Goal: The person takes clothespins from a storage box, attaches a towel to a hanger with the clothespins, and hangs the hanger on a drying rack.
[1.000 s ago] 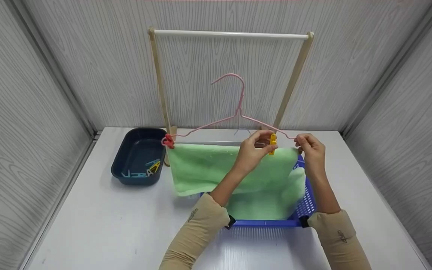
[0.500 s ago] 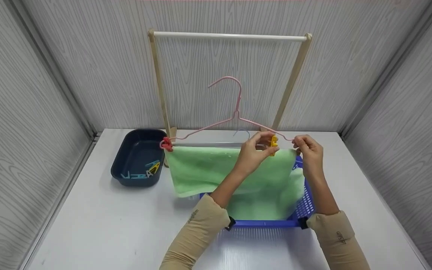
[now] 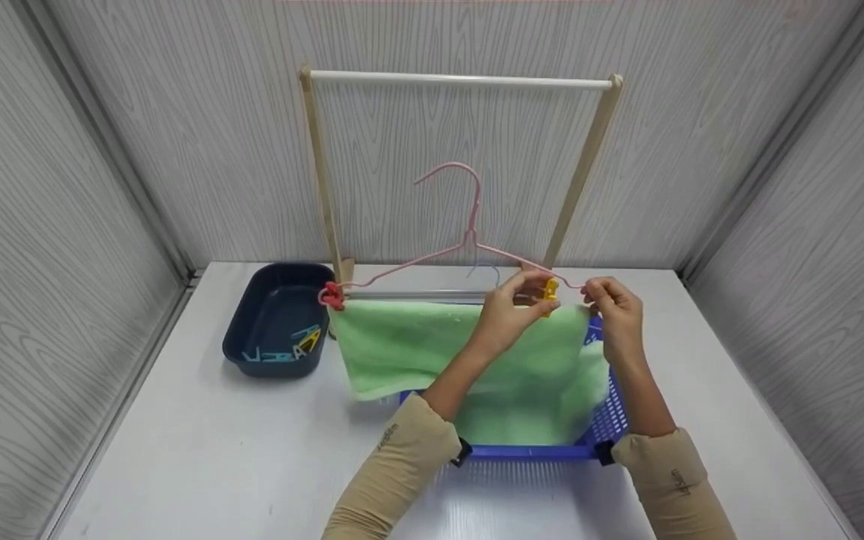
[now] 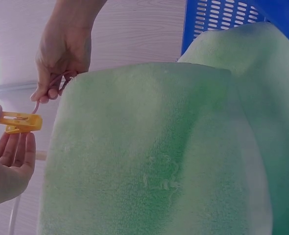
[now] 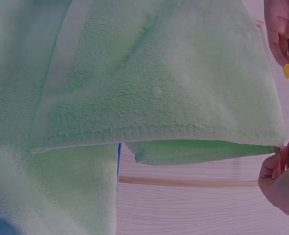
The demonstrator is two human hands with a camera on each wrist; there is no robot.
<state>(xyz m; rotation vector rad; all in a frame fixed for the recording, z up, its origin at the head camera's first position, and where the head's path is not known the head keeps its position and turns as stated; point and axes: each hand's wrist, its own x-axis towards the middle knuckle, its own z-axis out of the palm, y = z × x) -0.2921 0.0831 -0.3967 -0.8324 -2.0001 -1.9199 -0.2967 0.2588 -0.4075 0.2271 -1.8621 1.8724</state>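
My left hand (image 3: 509, 313) pinches a yellow clothespin (image 3: 550, 297) between thumb and fingers, close to the right end of a pink hanger (image 3: 421, 259). With my right hand (image 3: 621, 319) I grip that hanger end together with the upper corner of a green towel (image 3: 394, 341). The towel hangs folded over the hanger's lower bar, and a red clothespin (image 3: 333, 295) clips its left corner. In the left wrist view the yellow clothespin (image 4: 23, 121) stands apart from the towel edge. The right wrist view shows my right fingers (image 5: 280, 161) at the towel's corner.
Behind the hanger stands a rack with a white rod (image 3: 462, 78) and wooden posts. A dark blue tub (image 3: 241, 322) at left holds several clothespins (image 3: 307, 341). Under the towel sits a blue basket (image 3: 533, 453) with more green cloth. Another hanger's hook (image 3: 486, 265) shows behind.
The hanger and towel have shifted slightly left and lower in the view, both hands moving with them. The yellow clothespin stays in my left hand; the whole scene also sits a bit lower.
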